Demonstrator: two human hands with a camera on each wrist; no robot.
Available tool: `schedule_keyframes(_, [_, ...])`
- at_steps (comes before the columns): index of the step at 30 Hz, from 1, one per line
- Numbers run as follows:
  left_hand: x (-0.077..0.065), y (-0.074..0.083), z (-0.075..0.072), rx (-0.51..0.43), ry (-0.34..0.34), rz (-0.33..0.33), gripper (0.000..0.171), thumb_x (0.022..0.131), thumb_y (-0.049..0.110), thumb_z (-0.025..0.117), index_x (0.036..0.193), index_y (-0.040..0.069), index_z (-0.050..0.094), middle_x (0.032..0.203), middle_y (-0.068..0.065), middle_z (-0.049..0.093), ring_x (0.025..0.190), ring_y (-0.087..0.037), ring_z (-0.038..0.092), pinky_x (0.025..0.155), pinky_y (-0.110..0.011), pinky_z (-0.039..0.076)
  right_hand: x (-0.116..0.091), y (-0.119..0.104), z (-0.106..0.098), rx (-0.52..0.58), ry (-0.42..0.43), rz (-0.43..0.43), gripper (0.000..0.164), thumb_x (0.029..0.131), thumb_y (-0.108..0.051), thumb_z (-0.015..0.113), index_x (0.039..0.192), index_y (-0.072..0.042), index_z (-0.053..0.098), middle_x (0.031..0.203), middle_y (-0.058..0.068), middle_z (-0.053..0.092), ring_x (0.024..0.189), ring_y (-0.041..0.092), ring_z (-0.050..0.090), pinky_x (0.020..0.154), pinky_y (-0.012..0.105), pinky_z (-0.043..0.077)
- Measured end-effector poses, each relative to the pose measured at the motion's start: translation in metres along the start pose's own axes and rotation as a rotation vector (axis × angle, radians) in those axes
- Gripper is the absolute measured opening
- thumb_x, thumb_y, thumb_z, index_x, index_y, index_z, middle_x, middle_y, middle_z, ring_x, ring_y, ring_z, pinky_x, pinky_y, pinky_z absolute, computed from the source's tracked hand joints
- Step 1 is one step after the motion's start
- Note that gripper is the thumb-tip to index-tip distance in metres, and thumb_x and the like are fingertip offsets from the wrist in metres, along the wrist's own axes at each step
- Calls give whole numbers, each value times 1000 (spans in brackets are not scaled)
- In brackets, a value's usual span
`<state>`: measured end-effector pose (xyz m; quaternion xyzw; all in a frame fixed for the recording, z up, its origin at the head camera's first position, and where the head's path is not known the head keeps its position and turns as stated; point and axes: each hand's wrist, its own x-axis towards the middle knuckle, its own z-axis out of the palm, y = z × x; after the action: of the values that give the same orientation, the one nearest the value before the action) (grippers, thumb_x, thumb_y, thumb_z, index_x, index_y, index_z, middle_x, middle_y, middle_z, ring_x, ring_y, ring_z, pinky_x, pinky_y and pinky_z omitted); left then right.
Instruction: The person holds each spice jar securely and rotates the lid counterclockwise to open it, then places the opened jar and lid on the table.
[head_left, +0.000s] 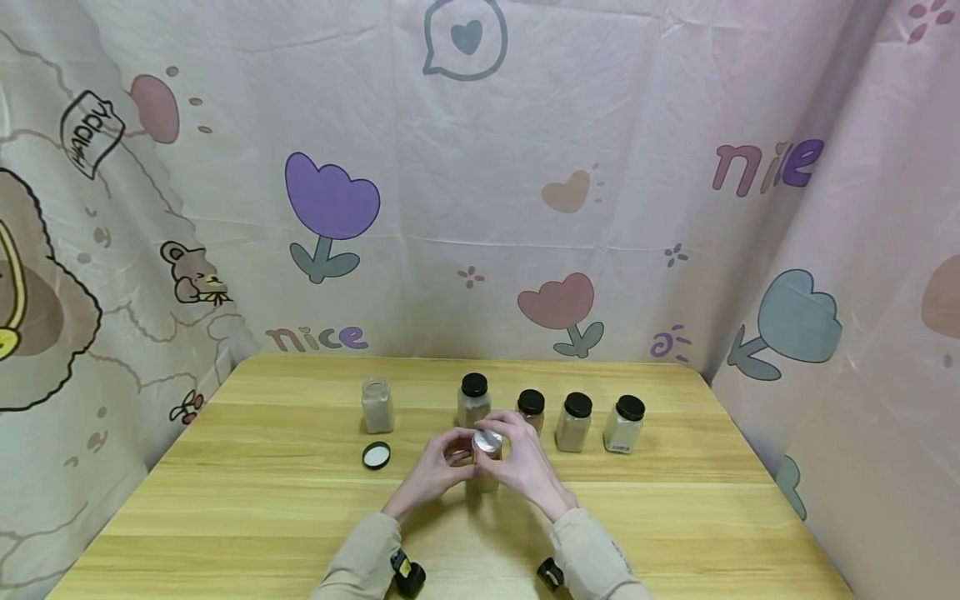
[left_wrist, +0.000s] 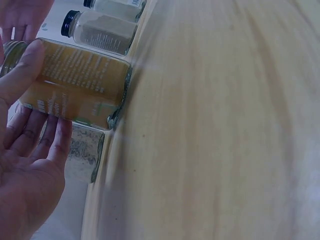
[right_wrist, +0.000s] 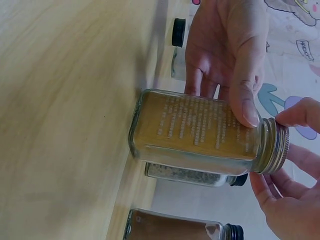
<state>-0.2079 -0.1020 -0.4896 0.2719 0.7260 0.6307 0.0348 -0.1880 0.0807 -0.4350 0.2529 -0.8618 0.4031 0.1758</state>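
Observation:
Both hands are at a square glass jar filled with orange-brown powder, with white print on its side. It stands upright near the middle of the table, its base by the wood. My left hand holds the jar's upper body, thumb on one side and fingers on the other. With thumb and fingers, my right hand pinches the silver metal lid on the jar's neck. In the right wrist view, the lid's ridged rim sits around the neck, right hand fingertips against it.
Behind the hands stand several black-capped jars, including one with speckled contents, one with brown contents and two paler ones. At left, an uncapped jar stands behind a black lid lying upturned. A printed curtain borders the table.

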Motion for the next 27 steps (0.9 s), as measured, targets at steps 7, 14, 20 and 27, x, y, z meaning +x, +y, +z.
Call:
schedule_keyframes(7, [2, 2, 3, -24, 15, -110, 54, 85, 4, 78, 131, -10, 53, 133, -30, 58, 127, -43, 57, 109, -30, 53, -1, 0, 2, -10, 49, 78, 39, 76, -19, 87, 109, -2, 74, 111, 10, 70, 101, 24, 65, 87, 37, 57])
schedule_keyframes(14, [2, 1, 2, -25, 10, -106, 54, 86, 4, 78, 131, -10, 53, 133, -30, 58, 127, -43, 57, 109, -31, 53, -1, 0, 2, -29, 45, 67, 34, 76, -14, 86, 106, -1, 75, 107, 9, 71, 97, 24, 66, 82, 31, 59])
schedule_keyframes(20, [1, 1, 2, -16, 13, -90, 55, 85, 3, 78, 131, -11, 53, 132, -31, 58, 126, -41, 58, 110, -31, 52, -1, -1, 1, -27, -6, 45, 38, 73, -4, 80, 111, 0, 74, 112, 12, 71, 108, 28, 65, 96, 45, 57])
schedule_keyframes(27, [1, 1, 2, -4, 18, -103, 54, 86, 4, 77, 132, -10, 53, 132, -30, 58, 126, -39, 58, 110, -31, 53, -1, 0, 2, -14, 35, 37, 36, 77, -13, 84, 110, -1, 74, 111, 10, 71, 104, 26, 66, 90, 40, 57])
